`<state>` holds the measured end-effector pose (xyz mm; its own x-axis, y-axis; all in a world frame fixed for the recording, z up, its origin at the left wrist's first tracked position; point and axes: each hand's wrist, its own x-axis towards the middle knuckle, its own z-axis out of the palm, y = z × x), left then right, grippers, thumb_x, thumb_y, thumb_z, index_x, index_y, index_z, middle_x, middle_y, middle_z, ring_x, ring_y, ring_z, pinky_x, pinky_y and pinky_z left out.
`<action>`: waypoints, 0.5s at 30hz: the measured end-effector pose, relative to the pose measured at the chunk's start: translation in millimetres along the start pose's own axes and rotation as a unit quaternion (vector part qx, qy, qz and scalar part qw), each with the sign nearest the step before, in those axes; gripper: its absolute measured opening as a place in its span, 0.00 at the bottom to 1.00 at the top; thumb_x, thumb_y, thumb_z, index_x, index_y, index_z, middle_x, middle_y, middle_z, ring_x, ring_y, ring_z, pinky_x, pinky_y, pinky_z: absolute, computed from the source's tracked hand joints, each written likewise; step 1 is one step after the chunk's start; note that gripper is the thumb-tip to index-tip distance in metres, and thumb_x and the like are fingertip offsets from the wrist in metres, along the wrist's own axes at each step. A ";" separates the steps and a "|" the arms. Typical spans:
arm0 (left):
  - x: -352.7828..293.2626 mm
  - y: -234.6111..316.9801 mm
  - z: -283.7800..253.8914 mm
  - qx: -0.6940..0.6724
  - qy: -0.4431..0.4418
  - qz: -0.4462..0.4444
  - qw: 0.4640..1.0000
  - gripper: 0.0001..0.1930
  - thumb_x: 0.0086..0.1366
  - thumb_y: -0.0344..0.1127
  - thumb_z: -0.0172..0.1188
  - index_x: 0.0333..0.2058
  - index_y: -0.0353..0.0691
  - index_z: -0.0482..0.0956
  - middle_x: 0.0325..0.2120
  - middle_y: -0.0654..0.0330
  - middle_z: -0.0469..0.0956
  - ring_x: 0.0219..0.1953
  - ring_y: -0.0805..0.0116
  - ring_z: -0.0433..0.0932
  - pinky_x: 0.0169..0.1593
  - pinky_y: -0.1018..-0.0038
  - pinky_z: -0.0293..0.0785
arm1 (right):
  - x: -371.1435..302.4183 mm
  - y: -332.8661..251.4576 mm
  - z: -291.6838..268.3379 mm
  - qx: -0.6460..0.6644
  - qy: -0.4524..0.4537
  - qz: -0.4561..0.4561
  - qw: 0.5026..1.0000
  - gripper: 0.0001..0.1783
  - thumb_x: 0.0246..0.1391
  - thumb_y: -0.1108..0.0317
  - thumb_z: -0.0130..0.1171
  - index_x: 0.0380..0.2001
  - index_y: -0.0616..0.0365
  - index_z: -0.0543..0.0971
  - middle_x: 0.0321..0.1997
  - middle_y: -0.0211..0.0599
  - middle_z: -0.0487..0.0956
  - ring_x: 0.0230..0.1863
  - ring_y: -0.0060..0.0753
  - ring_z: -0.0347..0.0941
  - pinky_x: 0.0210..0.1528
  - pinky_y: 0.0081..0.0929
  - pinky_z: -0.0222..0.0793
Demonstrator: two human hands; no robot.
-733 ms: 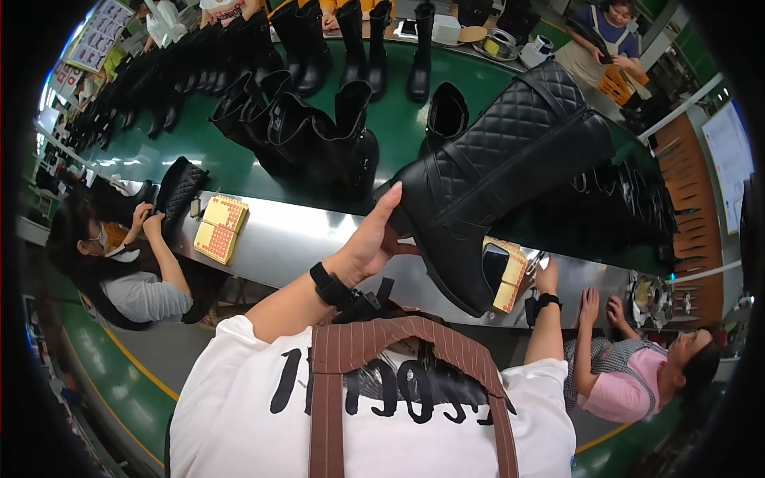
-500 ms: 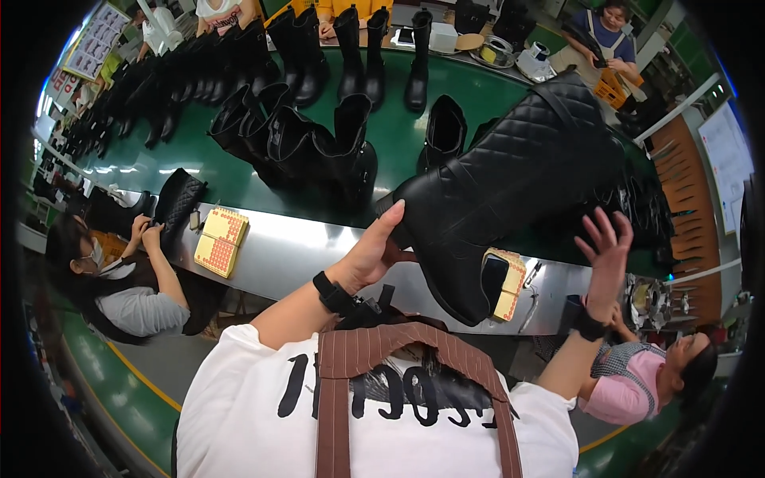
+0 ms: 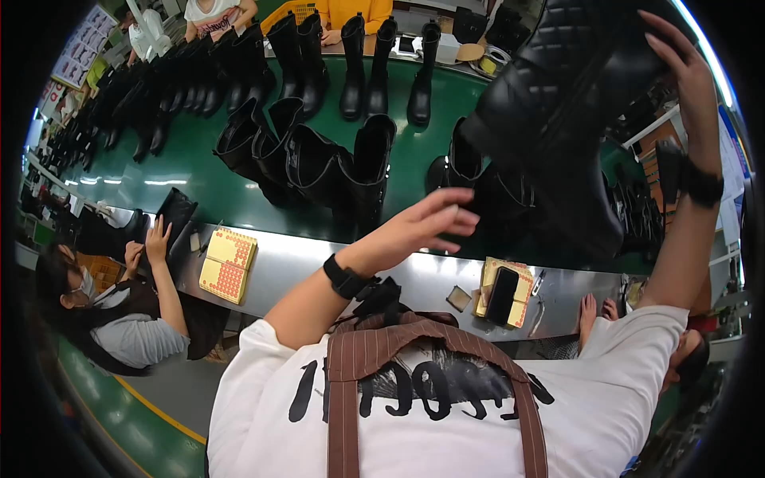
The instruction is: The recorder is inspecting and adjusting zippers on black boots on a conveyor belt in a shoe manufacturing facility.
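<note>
A black boot with a quilted shaft (image 3: 558, 103) is held up at the upper right, tilted with its toe pointing down. My right hand (image 3: 681, 60) is raised at its right side with the fingers against it; part of the grip is hidden behind the boot. My left hand (image 3: 422, 227) hovers over the near edge of the bench, its fingers spread and nothing in them. Just beyond the left hand, several black boots (image 3: 343, 171) stand on the green surface, their tops gaping.
Rows of black boots (image 3: 207, 76) line the far side of the green bench (image 3: 159, 179). On the steel front strip lie a yellow card stack (image 3: 228, 265) and a black phone (image 3: 501, 295) on another stack. A co-worker (image 3: 127, 307) sits at left; another person's hands (image 3: 598, 311) rest at right.
The boot has gone up and to the right, turning as it moved. My left hand has let go of it; my right hand has risen from open air to the boot's side.
</note>
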<state>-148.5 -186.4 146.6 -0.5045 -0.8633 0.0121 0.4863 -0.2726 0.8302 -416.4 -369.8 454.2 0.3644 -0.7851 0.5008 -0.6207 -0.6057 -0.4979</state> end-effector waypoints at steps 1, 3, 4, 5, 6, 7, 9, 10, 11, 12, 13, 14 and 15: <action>-7.4 -8.7 -20.1 0.056 -0.012 -0.025 0.998 0.21 0.69 0.51 0.51 0.52 0.42 0.71 0.48 0.62 0.73 0.53 0.71 0.71 0.54 0.70 0.70 | 21.0 2.2 1.9 -0.018 -0.008 -0.013 1.000 0.17 0.58 0.61 0.58 0.51 0.47 0.79 0.37 0.27 0.82 0.34 0.19 0.79 0.34 0.18 0.75; -30.6 -36.3 -65.6 0.133 0.039 -0.109 0.984 0.13 0.68 0.44 0.55 0.39 0.41 0.78 0.39 0.64 0.79 0.44 0.75 0.76 0.48 0.75 0.71 | 61.6 15.2 17.6 -0.064 -0.020 -0.135 0.989 0.26 0.58 0.58 0.61 0.52 0.68 0.73 0.48 0.47 0.78 0.45 0.38 0.76 0.45 0.33 0.75; -44.4 -53.9 -89.9 0.161 0.080 -0.160 0.971 0.10 0.68 0.42 0.56 0.36 0.41 0.77 0.36 0.64 0.80 0.41 0.76 0.76 0.47 0.76 0.72 | 75.5 28.4 29.5 -0.097 0.021 -0.074 0.992 0.19 0.56 0.61 0.59 0.46 0.63 0.77 0.40 0.44 0.80 0.41 0.36 0.78 0.42 0.31 0.76; -60.8 -72.9 -114.6 0.158 0.123 -0.182 0.963 0.11 0.68 0.42 0.56 0.33 0.41 0.75 0.33 0.63 0.80 0.39 0.75 0.77 0.45 0.76 0.73 | 88.6 45.6 46.8 -0.129 0.063 -0.012 0.990 0.14 0.54 0.63 0.57 0.40 0.58 0.81 0.33 0.40 0.83 0.37 0.33 0.80 0.40 0.30 0.76; -76.1 -94.3 -135.2 0.150 0.192 -0.192 0.951 0.13 0.66 0.44 0.58 0.29 0.42 0.74 0.27 0.65 0.78 0.29 0.78 0.74 0.34 0.80 0.70 | 106.5 67.1 71.7 -0.123 0.097 0.006 0.988 0.13 0.50 0.63 0.59 0.36 0.60 0.82 0.28 0.38 0.82 0.32 0.30 0.80 0.36 0.28 0.75; -93.0 -113.1 -157.1 0.130 0.230 -0.229 0.937 0.13 0.66 0.43 0.58 0.27 0.42 0.73 0.25 0.64 0.78 0.24 0.77 0.73 0.29 0.80 0.69 | 129.4 88.4 95.9 -0.201 0.036 -0.033 0.978 0.16 0.58 0.59 0.57 0.48 0.47 0.80 0.32 0.29 0.81 0.29 0.17 0.78 0.29 0.18 0.74; -122.3 -148.5 -189.3 0.192 0.308 -0.333 0.870 0.15 0.64 0.45 0.59 0.25 0.40 0.73 0.21 0.65 0.76 0.23 0.77 0.72 0.26 0.79 0.67 | 152.7 147.9 155.4 -0.109 0.034 0.025 0.993 0.15 0.58 0.59 0.56 0.45 0.52 0.81 0.29 0.31 0.80 0.27 0.23 0.80 0.29 0.20 0.75; -135.5 -162.3 -200.8 0.217 0.329 -0.347 0.851 0.18 0.60 0.49 0.62 0.24 0.39 0.73 0.19 0.61 0.76 0.23 0.71 0.74 0.26 0.75 0.68 | 165.5 178.0 189.5 -0.042 0.025 0.086 0.995 0.14 0.54 0.60 0.60 0.41 0.55 0.82 0.31 0.41 0.83 0.35 0.34 0.82 0.35 0.29 0.77; -145.1 -174.7 -207.3 0.330 0.361 -0.346 0.801 0.20 0.55 0.51 0.65 0.25 0.36 0.74 0.21 0.54 0.77 0.24 0.59 0.76 0.29 0.68 0.71 | 168.6 209.4 226.4 -0.129 0.068 -0.001 0.989 0.13 0.54 0.62 0.58 0.41 0.54 0.82 0.33 0.44 0.82 0.36 0.41 0.81 0.37 0.34 0.77; -154.2 -182.9 -211.6 0.412 0.365 -0.334 0.765 0.21 0.51 0.51 0.67 0.26 0.36 0.75 0.23 0.48 0.78 0.31 0.50 0.76 0.35 0.62 0.72 | 171.3 236.9 261.5 -0.224 0.101 -0.049 0.968 0.12 0.55 0.64 0.56 0.41 0.53 0.81 0.35 0.46 0.82 0.38 0.48 0.80 0.39 0.39 0.76; -159.8 -188.0 -213.9 0.530 0.348 -0.291 0.717 0.21 0.50 0.50 0.68 0.25 0.36 0.76 0.26 0.47 0.77 0.36 0.48 0.74 0.40 0.60 0.71 | 170.3 262.0 297.1 -0.214 0.117 -0.034 0.969 0.11 0.55 0.65 0.55 0.40 0.53 0.81 0.36 0.49 0.81 0.39 0.52 0.79 0.41 0.43 0.75; -162.7 -190.7 -214.2 0.538 0.374 -0.311 0.689 0.22 0.48 0.51 0.70 0.24 0.37 0.74 0.28 0.47 0.73 0.38 0.47 0.71 0.41 0.60 0.70 | 162.3 282.0 334.8 -0.212 0.127 0.005 0.969 0.11 0.55 0.66 0.54 0.39 0.53 0.81 0.36 0.51 0.81 0.40 0.57 0.78 0.42 0.47 0.74; -163.7 -191.1 -211.8 0.543 0.403 -0.285 0.679 0.22 0.47 0.51 0.71 0.23 0.37 0.73 0.30 0.47 0.71 0.37 0.47 0.70 0.41 0.60 0.69 | 158.9 298.1 367.3 -0.233 0.078 0.033 0.969 0.09 0.54 0.67 0.54 0.38 0.54 0.79 0.35 0.53 0.80 0.41 0.56 0.78 0.43 0.48 0.74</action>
<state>-7.8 -83.0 -132.2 0.3784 -0.8204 -0.4288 -0.6586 -0.5641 0.4981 -288.6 -722.7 125.3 0.2262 -0.7694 0.5973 -0.8985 -0.4017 -0.1772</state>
